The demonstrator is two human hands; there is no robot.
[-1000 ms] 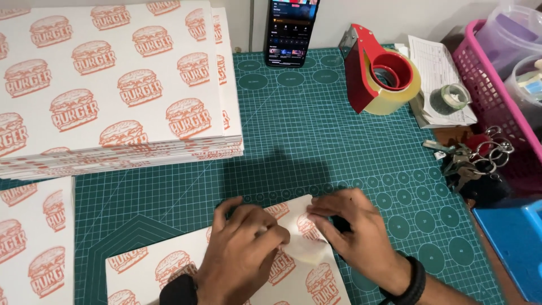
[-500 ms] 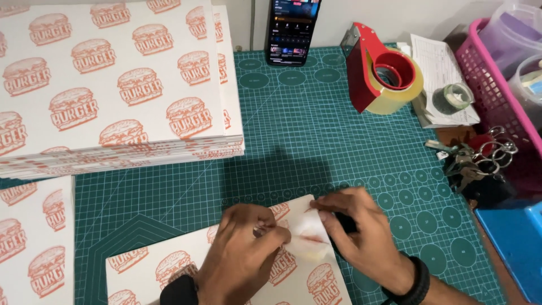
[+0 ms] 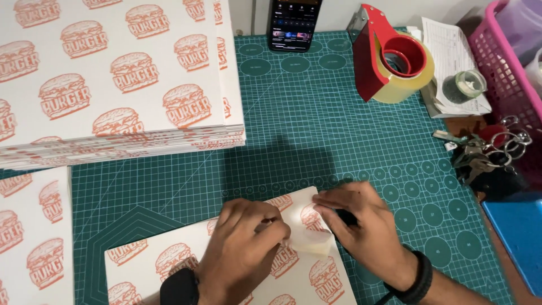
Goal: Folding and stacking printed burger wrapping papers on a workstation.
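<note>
A flat white printed sheet with orange burger pictures [image 3: 169,260] lies on the green cutting mat [image 3: 316,130] near the front edge. My left hand [image 3: 243,248] presses on it, fingertips pinching a pale translucent sticker or tape piece [image 3: 307,237] at the sheet's upper right corner. My right hand [image 3: 361,226] holds the same piece from the right, with a small dark object partly hidden under its fingers. Both wrists carry dark bands.
A tall stack of the same printed sheets [image 3: 113,85] fills the back left; another sheet [image 3: 34,243] lies at the left edge. A phone [image 3: 293,22], red tape dispenser [image 3: 389,56], small tape roll [image 3: 466,85], keys [image 3: 485,152], pink basket [image 3: 508,56] and blue box [image 3: 519,237] stand right.
The two hands have shifted slightly on the sheet's corner, and the pale piece between the fingers now shows more, folded lower on the corner. The rest stays still.
</note>
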